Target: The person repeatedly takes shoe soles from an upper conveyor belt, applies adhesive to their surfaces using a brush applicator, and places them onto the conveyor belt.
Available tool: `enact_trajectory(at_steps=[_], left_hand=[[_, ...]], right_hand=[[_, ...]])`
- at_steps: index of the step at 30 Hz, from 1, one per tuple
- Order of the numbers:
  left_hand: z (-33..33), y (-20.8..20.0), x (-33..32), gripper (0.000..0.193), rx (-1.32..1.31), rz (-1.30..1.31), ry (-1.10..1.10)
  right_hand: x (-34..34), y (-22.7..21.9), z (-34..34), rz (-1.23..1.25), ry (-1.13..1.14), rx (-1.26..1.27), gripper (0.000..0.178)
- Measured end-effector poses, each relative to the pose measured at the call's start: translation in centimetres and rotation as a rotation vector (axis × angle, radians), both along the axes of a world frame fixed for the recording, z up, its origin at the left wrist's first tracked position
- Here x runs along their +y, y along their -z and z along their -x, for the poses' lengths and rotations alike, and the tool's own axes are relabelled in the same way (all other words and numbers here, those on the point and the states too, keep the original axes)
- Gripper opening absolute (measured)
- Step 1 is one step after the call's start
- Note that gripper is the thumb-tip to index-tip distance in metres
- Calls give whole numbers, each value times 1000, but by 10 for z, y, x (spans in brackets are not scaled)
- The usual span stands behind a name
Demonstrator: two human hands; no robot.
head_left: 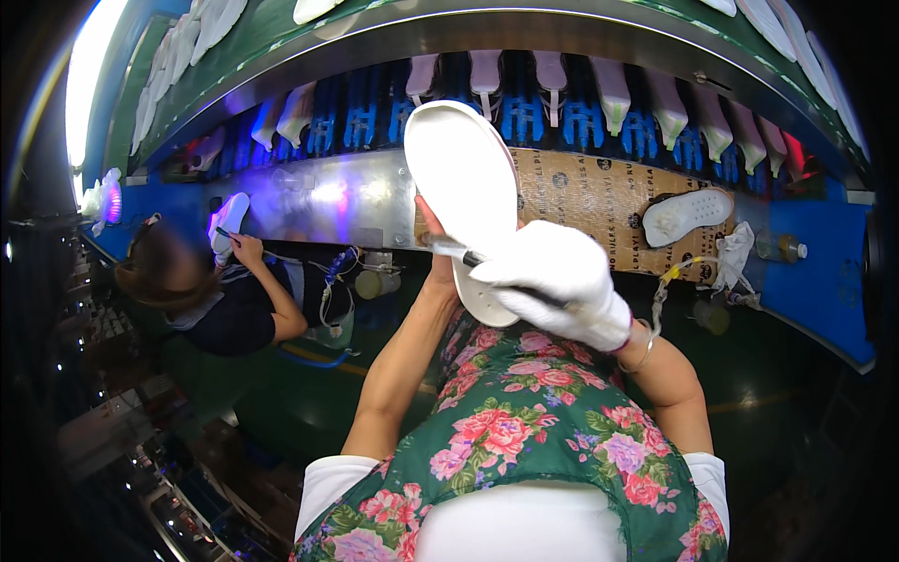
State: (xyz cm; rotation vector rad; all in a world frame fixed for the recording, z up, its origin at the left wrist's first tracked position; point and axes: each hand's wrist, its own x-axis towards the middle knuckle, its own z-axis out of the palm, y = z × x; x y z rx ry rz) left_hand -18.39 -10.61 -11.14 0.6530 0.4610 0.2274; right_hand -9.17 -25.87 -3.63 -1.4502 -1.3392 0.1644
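Observation:
A white shoe sole (464, 169) stands upright in front of me, its hollow inner side and raised rim turned toward me. My left hand (440, 267) grips it from behind by its left edge; most of those fingers are hidden behind the sole. On my right hand (562, 281) is a white knit glove, closed around the dark handle of a brush (451, 247). The brush head points left and lies across the sole's narrower middle; whether the bristles touch it, I cannot tell.
Brown printed cardboard (581, 197) covers part of the metal bench. On it sit another sole (688, 217), a crumpled white cloth (735, 253) and a bottle (787, 249). Shoe uppers (613, 94) hang on blue holders behind. At left, a co-worker (211, 290) brushes a sole.

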Motion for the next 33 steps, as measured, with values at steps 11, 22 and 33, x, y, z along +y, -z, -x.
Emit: enact_trajectory(at_steps=[11, 22, 33], left_hand=[[0, 10, 23, 124, -315, 514, 158], [-15, 22, 34, 115, -452, 468, 98], [-16, 18, 48, 117, -335, 388, 194]], right_hand=[[6, 5, 4, -93, -88, 76, 35], [1, 5, 7, -63, -23, 54, 28], [-2, 15, 4, -1, 1, 109, 25]])
